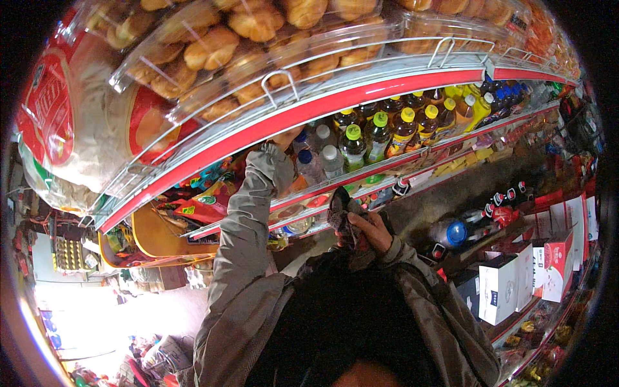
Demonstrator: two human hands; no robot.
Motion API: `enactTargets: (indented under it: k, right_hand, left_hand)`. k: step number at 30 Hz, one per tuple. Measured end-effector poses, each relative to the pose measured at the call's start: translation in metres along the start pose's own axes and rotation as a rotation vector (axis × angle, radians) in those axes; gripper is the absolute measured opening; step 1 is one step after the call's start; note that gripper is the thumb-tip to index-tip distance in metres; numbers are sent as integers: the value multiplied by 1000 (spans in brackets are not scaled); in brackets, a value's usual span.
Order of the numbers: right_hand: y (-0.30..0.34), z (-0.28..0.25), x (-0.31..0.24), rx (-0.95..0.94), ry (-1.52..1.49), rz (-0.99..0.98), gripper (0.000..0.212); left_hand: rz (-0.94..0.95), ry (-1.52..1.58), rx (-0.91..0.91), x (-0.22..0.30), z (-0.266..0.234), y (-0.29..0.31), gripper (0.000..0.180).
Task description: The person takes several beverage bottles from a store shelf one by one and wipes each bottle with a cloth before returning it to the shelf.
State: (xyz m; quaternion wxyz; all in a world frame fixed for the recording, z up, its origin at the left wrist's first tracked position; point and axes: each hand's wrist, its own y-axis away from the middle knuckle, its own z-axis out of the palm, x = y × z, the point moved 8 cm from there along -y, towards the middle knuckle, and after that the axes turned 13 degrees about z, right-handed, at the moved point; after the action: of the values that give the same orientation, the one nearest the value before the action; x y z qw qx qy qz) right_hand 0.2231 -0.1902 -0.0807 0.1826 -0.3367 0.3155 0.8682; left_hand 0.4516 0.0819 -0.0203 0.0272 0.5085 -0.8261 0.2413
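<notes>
My left arm, in a grey-brown sleeve, reaches under the red-edged upper shelf (335,101). Only a part of my left hand (284,139) shows beside the blue-capped clear bottles (307,158) on the shelf below. Its fingers are hidden by the shelf edge and the bottles, so I cannot tell if it holds one. In front of the drinks shelf, my right hand (373,231) is closed around a dark, crumpled cloth (342,218). Right of my left hand stand a green-capped bottle (353,148) and yellow-capped bottles of dark drink (404,129).
Clear plastic trays of bread rolls (213,55) fill the upper shelf behind a wire rail (280,90). A large bag (71,122) sits at its left end. White and red cartons (506,290) stand at the right, near a large blue-capped bottle (455,233). A yellow container (155,232) is at the left.
</notes>
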Motion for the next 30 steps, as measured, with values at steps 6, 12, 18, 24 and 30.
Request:
enactTargets:
  k: [6,12,18,24,30]
  right_hand:
    - [3,-8,-6,20,-138,70,32]
    - [-3,-20,14,29,-168,77,37]
    - [7,-42,56,152,-115,161,39]
    - [9,-44,76,-37,-376,128,33]
    - [2,-40,24,36,-133,220,40]
  left_hand:
    - [-2,-38,-64,-20,-9,-8,47]
    - [-5,-57,-64,-30,-10,-4,52]
    - [12,-59,-23,-24,-3,-3,57]
    - [9,-151,32,-23,-7,-2,63]
    - [-48,-245,126,-15,-10,16,68]
